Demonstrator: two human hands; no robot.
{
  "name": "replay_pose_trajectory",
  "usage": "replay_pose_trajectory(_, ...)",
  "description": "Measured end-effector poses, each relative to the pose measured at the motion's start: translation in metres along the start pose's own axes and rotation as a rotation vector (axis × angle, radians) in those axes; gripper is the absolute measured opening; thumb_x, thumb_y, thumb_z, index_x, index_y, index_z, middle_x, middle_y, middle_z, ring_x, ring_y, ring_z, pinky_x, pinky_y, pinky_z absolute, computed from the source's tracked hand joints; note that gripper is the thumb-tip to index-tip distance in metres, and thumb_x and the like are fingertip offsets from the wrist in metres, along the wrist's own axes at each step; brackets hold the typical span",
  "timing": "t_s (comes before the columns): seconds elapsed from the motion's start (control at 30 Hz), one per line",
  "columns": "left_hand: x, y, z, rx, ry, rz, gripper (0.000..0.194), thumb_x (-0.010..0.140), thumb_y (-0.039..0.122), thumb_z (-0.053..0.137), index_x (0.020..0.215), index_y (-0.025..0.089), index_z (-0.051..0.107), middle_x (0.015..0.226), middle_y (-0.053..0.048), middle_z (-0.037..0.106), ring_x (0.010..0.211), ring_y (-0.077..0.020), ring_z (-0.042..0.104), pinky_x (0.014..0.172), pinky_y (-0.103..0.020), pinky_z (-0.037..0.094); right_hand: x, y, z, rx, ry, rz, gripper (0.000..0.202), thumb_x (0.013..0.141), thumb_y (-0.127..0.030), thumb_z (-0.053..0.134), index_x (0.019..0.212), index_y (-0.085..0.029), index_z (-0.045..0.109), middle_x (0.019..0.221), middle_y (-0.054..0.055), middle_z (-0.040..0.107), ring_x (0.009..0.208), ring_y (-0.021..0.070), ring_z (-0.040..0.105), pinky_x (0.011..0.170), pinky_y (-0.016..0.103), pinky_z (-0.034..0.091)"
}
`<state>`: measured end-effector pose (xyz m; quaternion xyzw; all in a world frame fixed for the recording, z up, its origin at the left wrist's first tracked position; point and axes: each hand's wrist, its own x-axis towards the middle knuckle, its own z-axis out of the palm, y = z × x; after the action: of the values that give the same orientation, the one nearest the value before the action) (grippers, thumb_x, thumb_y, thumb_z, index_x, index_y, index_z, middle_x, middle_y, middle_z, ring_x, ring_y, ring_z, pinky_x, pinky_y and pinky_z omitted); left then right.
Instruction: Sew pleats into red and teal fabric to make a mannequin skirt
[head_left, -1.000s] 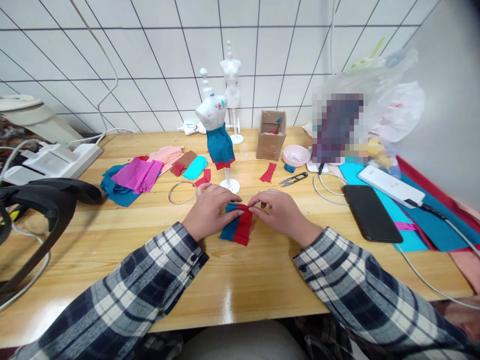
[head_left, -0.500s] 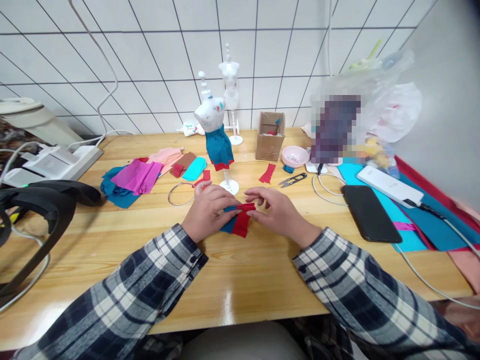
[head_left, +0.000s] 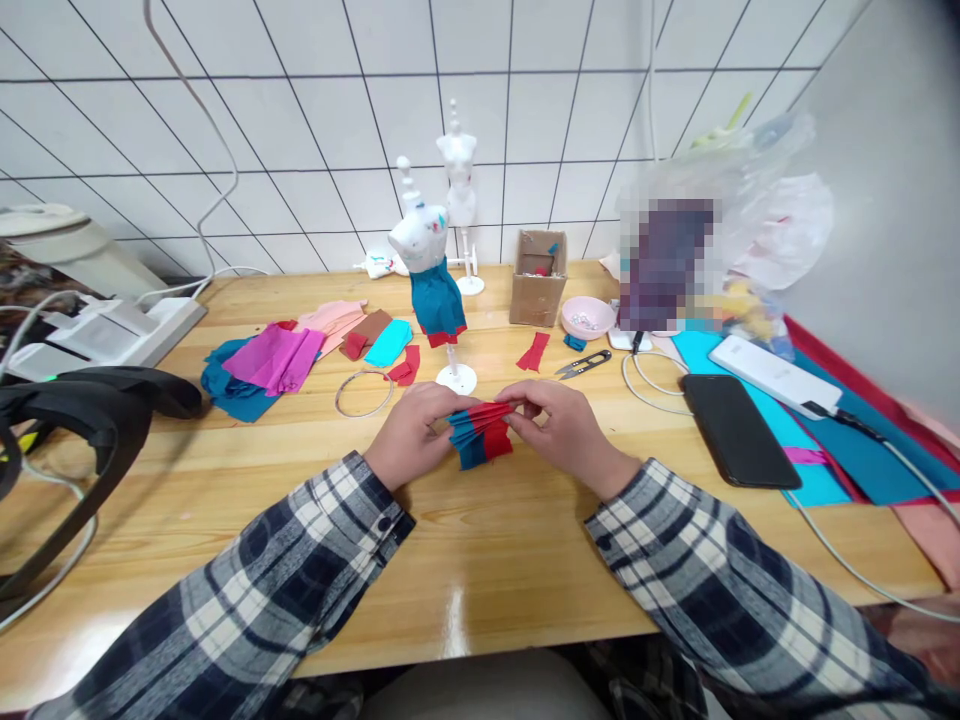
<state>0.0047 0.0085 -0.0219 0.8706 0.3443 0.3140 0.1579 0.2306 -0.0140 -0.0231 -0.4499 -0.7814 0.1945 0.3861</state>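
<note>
Between my two hands is a small piece of pleated fabric (head_left: 480,438), teal on the left and red on the right. My left hand (head_left: 414,432) pinches its teal end, while my right hand (head_left: 556,428) grips the red end between thumb and fingers. Folds run across the piece, and its lower edge hangs loose above the table. Just beyond my hands stands a white mini dress form (head_left: 418,238), wrapped in a teal skirt (head_left: 438,302) with a red hem. A metal ring (head_left: 364,394) lies near my left hand.
Thread snips (head_left: 585,364), a red scrap (head_left: 533,351), a pink bowl (head_left: 588,318) and a cardboard box (head_left: 538,280) stand or lie behind my right hand. Fabric pieces (head_left: 274,358) are piled at left. A black phone (head_left: 739,430) lies right. A second dress form (head_left: 459,180) stands behind.
My left fingers have drawn back from over the fabric, so more of the teal part and its folds show. The piece is spread wider between my hands.
</note>
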Motion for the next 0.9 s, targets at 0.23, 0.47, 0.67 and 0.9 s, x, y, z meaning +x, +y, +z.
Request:
replay_pose_trajectory(0.23,-0.001,0.013,-0.004,0.061,0.035,0.045,0.075,0.065,0.009,0.055,0.138,0.02,0.04,0.14,-0.013,0.046,0.131,-0.0291,0.043,0.109,-0.048,0.035,0.0,0.002,0.0,-0.058,0.053,-0.006,0.019,0.079,-0.011,0.062,0.093,-0.021,0.069,0.079,0.0,0.07,0.067,0.0145,0.059,0.065,0.027,0.045)
replay_pose_trajectory(0.47,-0.004,0.027,-0.004,0.367,0.25,0.143,0.039,0.074,0.036,0.072,0.109,0.023,0.06,0.107,-0.007,0.067,0.098,-0.0263,0.058,0.093,-0.046,0.036,0.0,-0.001,0.0,-0.135,0.071,-0.017,0.015,0.08,-0.012,0.061,0.09,-0.02,0.068,0.077,0.001,0.069,0.068,0.0155,0.059,0.066,0.028,0.043)
replay_pose_trajectory(0.67,-0.001,0.031,0.0,0.502,0.248,0.07,0.016,0.081,0.037,0.07,0.092,0.024,0.068,0.098,-0.004,0.071,0.095,-0.0254,0.056,0.089,-0.044,0.035,-0.002,-0.004,0.003,-0.124,0.068,-0.029,0.014,0.082,-0.015,0.061,0.092,-0.02,0.069,0.078,0.001,0.07,0.067,0.0156,0.06,0.068,0.029,0.044)
replay_pose_trajectory(0.9,0.0,0.035,0.002,0.523,0.237,0.047,0.013,0.082,0.036,0.069,0.091,0.027,0.069,0.108,-0.002,0.072,0.106,-0.0286,0.056,0.093,-0.048,0.032,-0.002,-0.005,0.003,-0.128,0.06,-0.064,0.013,0.082,-0.015,0.062,0.091,-0.02,0.069,0.081,0.001,0.071,0.067,0.0151,0.06,0.068,0.028,0.044)
